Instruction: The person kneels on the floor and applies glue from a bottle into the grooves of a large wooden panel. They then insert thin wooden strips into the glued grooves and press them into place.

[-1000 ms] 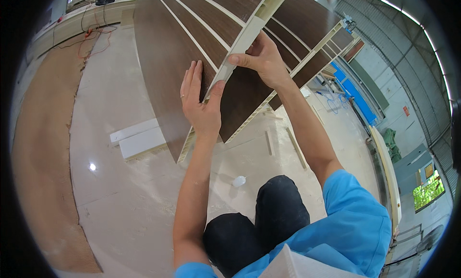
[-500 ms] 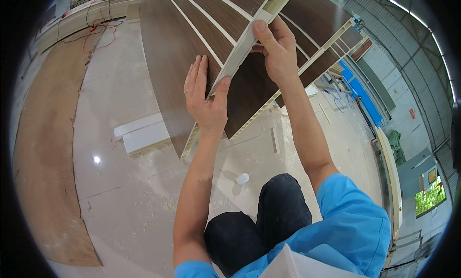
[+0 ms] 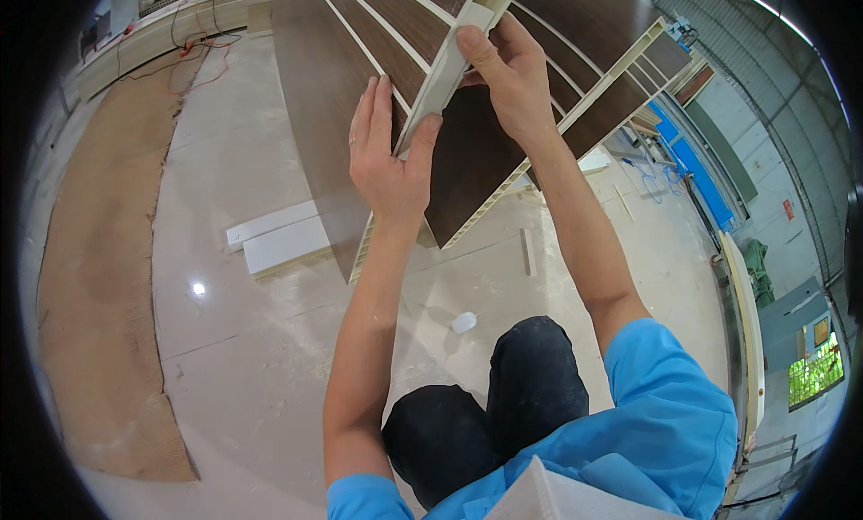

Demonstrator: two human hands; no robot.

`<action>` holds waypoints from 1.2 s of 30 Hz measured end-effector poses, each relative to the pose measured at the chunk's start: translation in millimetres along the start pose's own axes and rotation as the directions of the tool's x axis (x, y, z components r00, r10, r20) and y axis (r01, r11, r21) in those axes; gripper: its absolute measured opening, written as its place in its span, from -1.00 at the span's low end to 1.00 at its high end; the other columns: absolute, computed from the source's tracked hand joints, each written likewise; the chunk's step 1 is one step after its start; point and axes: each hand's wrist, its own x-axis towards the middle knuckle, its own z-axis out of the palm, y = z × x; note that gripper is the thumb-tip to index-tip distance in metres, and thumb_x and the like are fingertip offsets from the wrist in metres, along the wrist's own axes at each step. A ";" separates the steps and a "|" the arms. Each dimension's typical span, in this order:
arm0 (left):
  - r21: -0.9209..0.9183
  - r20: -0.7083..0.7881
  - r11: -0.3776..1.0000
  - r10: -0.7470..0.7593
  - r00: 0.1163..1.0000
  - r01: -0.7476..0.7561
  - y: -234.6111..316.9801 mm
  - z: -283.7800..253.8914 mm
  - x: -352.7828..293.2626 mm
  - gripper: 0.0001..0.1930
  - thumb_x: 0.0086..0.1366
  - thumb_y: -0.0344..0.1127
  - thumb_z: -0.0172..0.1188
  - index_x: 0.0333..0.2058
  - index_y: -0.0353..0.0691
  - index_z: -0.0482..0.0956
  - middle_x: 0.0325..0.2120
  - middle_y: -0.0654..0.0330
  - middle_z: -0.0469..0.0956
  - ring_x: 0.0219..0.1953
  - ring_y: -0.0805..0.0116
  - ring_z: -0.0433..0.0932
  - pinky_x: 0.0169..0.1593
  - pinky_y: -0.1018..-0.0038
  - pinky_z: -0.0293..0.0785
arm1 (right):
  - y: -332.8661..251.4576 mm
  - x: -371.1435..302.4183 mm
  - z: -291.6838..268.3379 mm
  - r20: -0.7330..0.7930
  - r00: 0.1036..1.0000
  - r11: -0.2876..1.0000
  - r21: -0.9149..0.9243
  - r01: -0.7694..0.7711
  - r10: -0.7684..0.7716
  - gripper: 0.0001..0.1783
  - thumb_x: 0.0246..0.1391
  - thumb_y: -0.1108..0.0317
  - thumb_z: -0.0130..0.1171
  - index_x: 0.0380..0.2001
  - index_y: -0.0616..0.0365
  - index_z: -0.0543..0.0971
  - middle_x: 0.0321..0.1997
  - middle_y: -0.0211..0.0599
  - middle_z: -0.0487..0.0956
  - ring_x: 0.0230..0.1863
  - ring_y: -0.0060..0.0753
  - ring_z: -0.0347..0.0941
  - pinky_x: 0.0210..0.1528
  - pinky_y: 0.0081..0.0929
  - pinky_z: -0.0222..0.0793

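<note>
both our hands grip a pale trim strip [image 3: 447, 66] held up ahead: left hand [image 3: 387, 156] flat with thumb hooked on its near end, right hand [image 3: 508, 71] pinching it farther up. it seems partly seated against the dark wood-look panels [image 3: 360, 62]; the near end looks unseated.
</note>
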 end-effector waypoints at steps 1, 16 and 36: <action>0.008 0.003 1.000 0.002 1.000 -0.002 0.2 0.6 1.1 -0.32 0.41 -0.13 0.49 0.38 -0.36 0.55 0.39 -0.10 0.54 0.43 -0.03 0.49 0.42 0.18 0.44 | 0.4 0.1 -0.3 -0.001 1.000 1.000 -0.017 0.009 -0.009 -0.37 0.39 -0.05 0.42 0.16 0.33 0.57 0.02 -0.27 0.70 -0.10 -0.56 0.69 -0.23 -0.55 0.67; -0.070 0.040 0.997 -0.030 0.999 0.033 12.1 7.8 15.6 -0.25 0.41 -0.18 0.50 0.41 -0.52 0.44 0.28 -0.13 0.62 0.28 0.14 0.61 0.36 0.31 0.46 | -0.7 2.6 0.9 -0.004 1.000 1.000 0.018 -0.004 0.004 -0.48 0.35 0.03 0.47 0.03 0.32 0.62 -0.13 -0.25 0.74 -0.23 -0.58 0.69 -0.28 -0.53 0.67; -0.227 0.100 0.964 -0.118 0.988 0.138 26.6 9.1 24.9 -0.27 0.48 -0.20 0.42 0.45 -0.53 0.38 0.27 -0.15 0.63 0.27 0.15 0.62 0.33 0.30 0.49 | 8.4 3.7 2.7 -0.065 0.997 0.999 -0.035 0.031 -0.033 -0.29 0.20 -0.20 0.54 -0.08 0.34 0.68 -0.30 -0.21 0.74 -0.37 -0.55 0.65 -0.28 -0.47 0.60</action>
